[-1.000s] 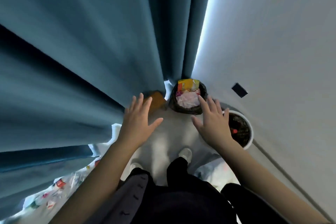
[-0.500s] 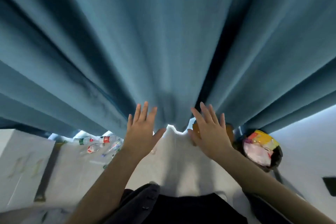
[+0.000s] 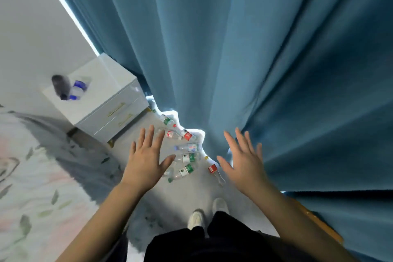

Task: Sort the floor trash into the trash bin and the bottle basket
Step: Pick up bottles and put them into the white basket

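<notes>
Several clear plastic bottles lie scattered on the pale floor by the curtain hem: one with a green label [image 3: 186, 169], one with a red label [image 3: 212, 168], another red-labelled one [image 3: 187, 135] farther off, and a green-labelled one [image 3: 167, 120] beyond it. My left hand [image 3: 145, 160] hovers open, fingers spread, above the left side of the cluster. My right hand [image 3: 242, 160] is also open and empty, just right of the bottles, in front of the curtain. Neither the trash bin nor the bottle basket is in view.
A heavy blue curtain [image 3: 265, 59] fills the right and top. A white two-drawer nightstand [image 3: 102, 100] with bottles on top stands at left. A bed with a floral cover [image 3: 27, 176] lies at the lower left. An orange-brown object [image 3: 316, 223] sits by the curtain at right.
My view has swung left, away from the trash bin and white basket. The bottles on the floor, the nightstand and the bed have come into sight. Both hands remain open and empty.
</notes>
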Action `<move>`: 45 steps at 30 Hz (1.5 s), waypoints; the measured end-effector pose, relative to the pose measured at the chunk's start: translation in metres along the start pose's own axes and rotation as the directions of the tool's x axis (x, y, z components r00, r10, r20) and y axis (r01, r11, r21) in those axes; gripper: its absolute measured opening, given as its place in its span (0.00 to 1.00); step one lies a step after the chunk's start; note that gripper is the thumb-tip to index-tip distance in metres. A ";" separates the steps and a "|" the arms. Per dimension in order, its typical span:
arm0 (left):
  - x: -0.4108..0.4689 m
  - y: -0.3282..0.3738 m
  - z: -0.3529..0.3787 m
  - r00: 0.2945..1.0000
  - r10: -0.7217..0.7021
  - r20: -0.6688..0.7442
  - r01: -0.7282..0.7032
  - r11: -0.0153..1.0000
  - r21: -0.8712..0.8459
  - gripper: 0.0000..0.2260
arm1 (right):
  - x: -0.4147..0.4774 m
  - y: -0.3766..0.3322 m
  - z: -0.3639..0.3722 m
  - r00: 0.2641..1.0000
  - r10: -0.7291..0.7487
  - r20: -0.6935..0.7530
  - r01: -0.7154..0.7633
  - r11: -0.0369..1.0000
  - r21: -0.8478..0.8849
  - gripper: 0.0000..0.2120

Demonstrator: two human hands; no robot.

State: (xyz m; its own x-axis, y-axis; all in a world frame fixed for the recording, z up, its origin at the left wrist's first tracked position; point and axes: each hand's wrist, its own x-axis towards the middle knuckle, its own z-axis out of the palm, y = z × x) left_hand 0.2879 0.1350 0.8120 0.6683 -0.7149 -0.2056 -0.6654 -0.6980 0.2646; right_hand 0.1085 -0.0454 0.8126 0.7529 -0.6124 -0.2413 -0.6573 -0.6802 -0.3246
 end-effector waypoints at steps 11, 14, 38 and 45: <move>0.036 -0.088 -0.011 0.889 -0.454 -0.060 0.443 0.886 -0.139 0.32 | 0.159 -0.093 0.016 0.915 -0.342 0.212 0.356 0.934 -0.028 0.31; 0.054 -0.108 -0.023 0.829 -0.550 -0.106 0.527 0.830 -0.184 0.32 | 0.205 -0.127 0.015 0.857 -0.450 0.249 0.479 0.875 -0.070 0.32; 0.233 -0.500 -0.094 0.791 -0.604 0.102 0.611 0.769 -0.188 0.31 | 0.448 -0.515 0.153 0.709 -0.444 0.548 0.620 0.763 -0.185 0.32; 0.350 -0.630 -0.067 0.820 -0.452 0.351 0.512 0.854 -0.096 0.29 | 0.553 -0.603 0.252 0.713 -0.146 0.686 0.379 0.903 -0.202 0.30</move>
State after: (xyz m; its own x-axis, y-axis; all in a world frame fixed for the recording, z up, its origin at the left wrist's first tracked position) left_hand 0.9635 0.3278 0.6369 0.7319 -0.2844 -0.6192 -0.1938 -0.9581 0.2110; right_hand 0.9303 0.1279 0.6445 0.6564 -0.0607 -0.7520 -0.3153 -0.9276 -0.2003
